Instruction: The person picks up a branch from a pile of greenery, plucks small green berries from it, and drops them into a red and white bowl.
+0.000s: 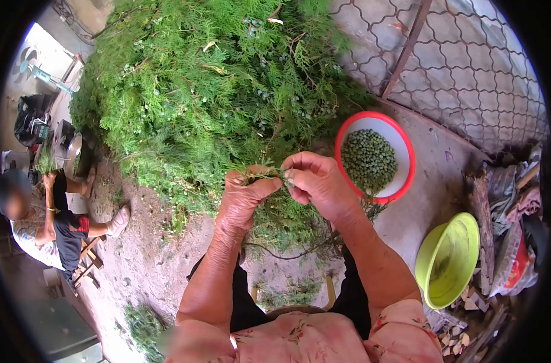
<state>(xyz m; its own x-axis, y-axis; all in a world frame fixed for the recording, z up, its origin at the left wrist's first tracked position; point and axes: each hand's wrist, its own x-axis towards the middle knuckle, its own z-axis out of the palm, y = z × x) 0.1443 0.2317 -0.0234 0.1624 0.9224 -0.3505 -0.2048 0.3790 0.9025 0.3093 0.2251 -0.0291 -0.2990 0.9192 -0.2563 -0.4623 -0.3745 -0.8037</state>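
Both hands raised, left hand (244,195) and right hand (316,181) fingers pinching green sprig (264,172), red-rimmed bowl (408,151) of berries beside

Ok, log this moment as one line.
left hand: grips green leafy sprig | right hand: pinches sprig | red-rimmed white bowl: green berries

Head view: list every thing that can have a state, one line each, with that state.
left hand: closed around a green sprig
right hand: fingers pinched on the same sprig
sprig: held between both hands, above the ground
red-rimmed bowl: upright, partly filled with green berries
green basin: tilted, looks almost empty
pile of green branches: heaped on the ground
second person: seated, holding a sprig
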